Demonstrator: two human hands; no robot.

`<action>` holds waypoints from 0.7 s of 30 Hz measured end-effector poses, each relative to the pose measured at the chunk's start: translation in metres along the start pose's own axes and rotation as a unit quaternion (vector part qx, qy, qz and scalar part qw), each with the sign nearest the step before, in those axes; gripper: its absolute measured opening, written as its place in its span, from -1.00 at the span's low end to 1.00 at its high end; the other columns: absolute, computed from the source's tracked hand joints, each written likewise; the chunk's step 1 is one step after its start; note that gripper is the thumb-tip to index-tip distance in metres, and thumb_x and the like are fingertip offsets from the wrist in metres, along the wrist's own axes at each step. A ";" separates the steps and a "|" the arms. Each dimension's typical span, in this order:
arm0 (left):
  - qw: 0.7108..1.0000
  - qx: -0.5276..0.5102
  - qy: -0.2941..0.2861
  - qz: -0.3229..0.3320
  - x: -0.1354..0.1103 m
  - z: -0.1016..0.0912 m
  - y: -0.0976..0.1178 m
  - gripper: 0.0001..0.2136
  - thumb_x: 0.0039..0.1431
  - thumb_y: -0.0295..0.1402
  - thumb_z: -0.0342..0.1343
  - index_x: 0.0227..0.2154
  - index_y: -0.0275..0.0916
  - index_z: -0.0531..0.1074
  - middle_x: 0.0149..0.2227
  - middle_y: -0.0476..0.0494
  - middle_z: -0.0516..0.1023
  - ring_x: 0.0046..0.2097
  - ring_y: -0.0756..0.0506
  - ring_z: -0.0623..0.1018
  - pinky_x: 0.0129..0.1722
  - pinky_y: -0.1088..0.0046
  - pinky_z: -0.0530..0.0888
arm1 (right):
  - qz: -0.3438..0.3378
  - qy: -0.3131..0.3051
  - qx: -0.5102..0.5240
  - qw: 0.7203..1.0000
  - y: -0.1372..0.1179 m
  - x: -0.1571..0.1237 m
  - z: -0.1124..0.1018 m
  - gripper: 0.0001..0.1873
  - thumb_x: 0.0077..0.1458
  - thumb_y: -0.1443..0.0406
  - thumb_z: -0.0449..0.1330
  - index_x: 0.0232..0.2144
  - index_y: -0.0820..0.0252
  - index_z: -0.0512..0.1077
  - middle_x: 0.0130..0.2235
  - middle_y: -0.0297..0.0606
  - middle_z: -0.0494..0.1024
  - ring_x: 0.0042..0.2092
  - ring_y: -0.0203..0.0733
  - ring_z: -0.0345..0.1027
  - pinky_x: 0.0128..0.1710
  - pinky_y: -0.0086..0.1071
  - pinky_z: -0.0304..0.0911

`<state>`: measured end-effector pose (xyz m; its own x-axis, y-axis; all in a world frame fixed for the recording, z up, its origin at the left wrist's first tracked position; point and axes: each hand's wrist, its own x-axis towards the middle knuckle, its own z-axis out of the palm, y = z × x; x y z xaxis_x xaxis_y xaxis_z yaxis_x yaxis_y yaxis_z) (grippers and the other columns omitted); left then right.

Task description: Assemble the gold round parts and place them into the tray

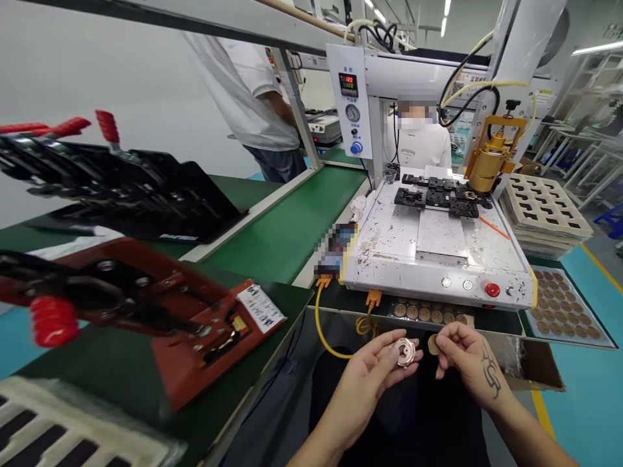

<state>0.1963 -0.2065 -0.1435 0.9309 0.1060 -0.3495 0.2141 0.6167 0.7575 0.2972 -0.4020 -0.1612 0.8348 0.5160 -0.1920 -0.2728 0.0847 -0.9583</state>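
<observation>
My left hand (372, 379) is closed on a round rose-gold metal part (405, 353) that looks like a watch case, gripping it between thumb and fingers above my lap. Just to the right, my right hand (464, 357) pinches a small tan disc (433, 345). A narrow gap separates the two pieces. Behind my hands, a strip of brown discs (424, 315) lies beneath the front edge of the white machine (438, 279). A sheet of similar brown discs (564, 301) rests to the right.
Black fixtures (433, 198) and a gold cylinder (487, 168) are on the machine. Left stand a red-brown clamp press (195, 350) and several red-handled clamps (107, 126). A green conveyor (302, 227) runs between. Stacked cream trays (545, 207) sit right. Two people are beyond.
</observation>
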 end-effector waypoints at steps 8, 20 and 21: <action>0.999 -0.010 -0.031 0.013 -0.010 0.005 -0.004 -0.50 0.23 -0.10 0.42 0.14 -0.25 0.59 0.11 -0.36 0.70 0.16 -0.36 0.66 0.25 0.05 0.55 | 0.059 -0.063 0.038 0.996 -0.008 -0.014 -0.002 -0.58 0.23 -0.02 0.40 -0.32 0.15 0.41 -0.53 -0.42 0.52 -0.54 -0.29 0.44 -0.43 -0.38 0.43; 0.998 0.014 -0.044 0.031 -0.018 0.004 -0.008 -0.48 0.26 -0.06 0.38 0.19 -0.20 0.57 0.12 -0.31 0.69 0.18 -0.38 0.63 0.26 -0.01 0.55 | -0.027 -0.074 -0.128 0.989 -0.021 -0.016 0.009 -0.62 0.35 -0.01 0.27 -0.36 0.13 0.40 -0.35 -0.35 0.38 -0.35 -0.25 0.20 -0.35 -0.38 0.16; 0.998 0.017 -0.045 0.032 -0.019 0.004 -0.008 -0.48 0.26 -0.06 0.38 0.19 -0.20 0.57 0.12 -0.32 0.69 0.18 -0.38 0.63 0.26 -0.02 0.55 | -0.053 -0.073 -0.150 0.985 -0.023 -0.016 0.012 -0.63 0.36 0.01 0.25 -0.36 0.12 0.40 -0.29 -0.31 0.41 -0.28 -0.20 0.25 -0.28 -0.34 0.21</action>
<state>0.1783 -0.2162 -0.1410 0.9654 0.0737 -0.2501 0.1616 0.5838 0.7957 0.2846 -0.4023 -0.1336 0.7680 0.6360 -0.0754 -0.0154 -0.0993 -0.9949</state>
